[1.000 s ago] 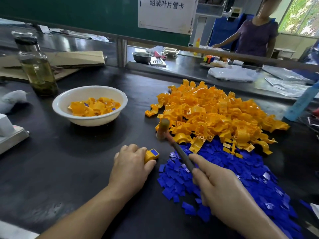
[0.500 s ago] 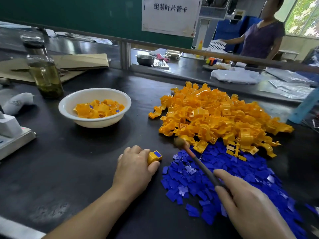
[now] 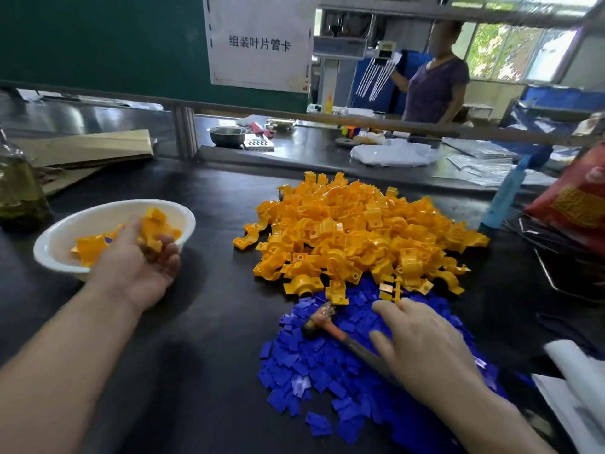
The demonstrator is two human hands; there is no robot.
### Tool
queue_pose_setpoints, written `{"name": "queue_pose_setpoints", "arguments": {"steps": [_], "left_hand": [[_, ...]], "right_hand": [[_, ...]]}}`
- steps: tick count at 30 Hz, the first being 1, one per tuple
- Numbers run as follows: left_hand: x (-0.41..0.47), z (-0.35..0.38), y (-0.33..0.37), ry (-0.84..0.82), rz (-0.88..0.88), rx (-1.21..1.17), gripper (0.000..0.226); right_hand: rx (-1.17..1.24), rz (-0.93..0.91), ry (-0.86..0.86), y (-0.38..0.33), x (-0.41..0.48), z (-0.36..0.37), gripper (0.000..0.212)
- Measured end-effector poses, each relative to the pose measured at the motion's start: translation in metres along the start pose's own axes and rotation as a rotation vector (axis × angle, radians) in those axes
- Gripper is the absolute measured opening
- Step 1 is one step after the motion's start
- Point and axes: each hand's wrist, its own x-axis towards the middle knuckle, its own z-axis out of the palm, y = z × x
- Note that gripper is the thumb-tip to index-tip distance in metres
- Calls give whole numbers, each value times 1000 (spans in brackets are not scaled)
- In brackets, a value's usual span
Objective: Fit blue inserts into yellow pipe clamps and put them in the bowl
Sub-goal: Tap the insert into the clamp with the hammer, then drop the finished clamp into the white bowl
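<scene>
Fingers (image 3: 165,253) of left hand (image 3: 137,273) slack, bowl (image 3: 98,213) beneath; perhaps shedding blurred yellow clamp (image 3: 153,224): light, stiff, best pinched across flanges.

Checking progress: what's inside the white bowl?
Yellow clamps, one blue insert showing. The left hand over the bowl hides the rest.

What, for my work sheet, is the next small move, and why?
Probably draw the left hand back from the bowl to take a clamp from the yellow pile: its fingers look open over the bowl, while the right hand hovers over the blue inserts, the hammer lying beneath it.
</scene>
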Motion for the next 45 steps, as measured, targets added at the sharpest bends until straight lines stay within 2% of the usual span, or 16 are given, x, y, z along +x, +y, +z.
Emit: {"name": "queue_pose_setpoints", "arguments": {"steps": [3,5,6,9,13,15,17,20,22,25,27,30,32,35,41,45], "left_hand": [[16,4,20,-31,13,-163,62],[18,4,17,-65,0,-186,84],[17,2,10,-90,-13,-163,87],[4,3,-20,-128,-72,-51,67],[-21,11,-59,-138,-154,107,30],[-36,18,-74,-230,-184,196,29],[-51,30,-86,-379,-225,289,34],[-70,45,-98,-558,-294,330,40],[-77,48,-103,-660,-303,273,43],[-79,42,-110,-733,-225,213,35],[-78,38,-116,-689,-198,192,26],[-76,32,-118,-583,-180,159,27],[-72,29,-116,-552,-190,138,34],[-72,28,-115,-585,-208,150,42],[-74,30,-119,-543,-179,167,39],[-70,30,-119,-472,-161,199,39]], "right_hand": [[47,-24,68,-9,37,15,40],[37,-58,61,-13,58,27,38],[31,-68,31,-14,66,33,39],[8,-61,-35,-15,77,44,36],[73,-76,118,-7,73,47,24],[274,-7,177,-6,65,37,23],[658,95,165,-10,54,23,20],[1282,131,-71,-29,29,1,15],[1385,70,-166,-42,15,-7,19],[1208,62,-141,-49,0,-7,16],[886,27,-112,-44,-11,-8,11],[321,-106,-130,-32,-34,-7,44],[103,-174,-200,-30,-47,-3,58],[-11,-185,-302,-32,-51,8,63],[7,-152,-222,-30,-27,18,18],[-3,-150,-187,-31,-16,15,16]]}}
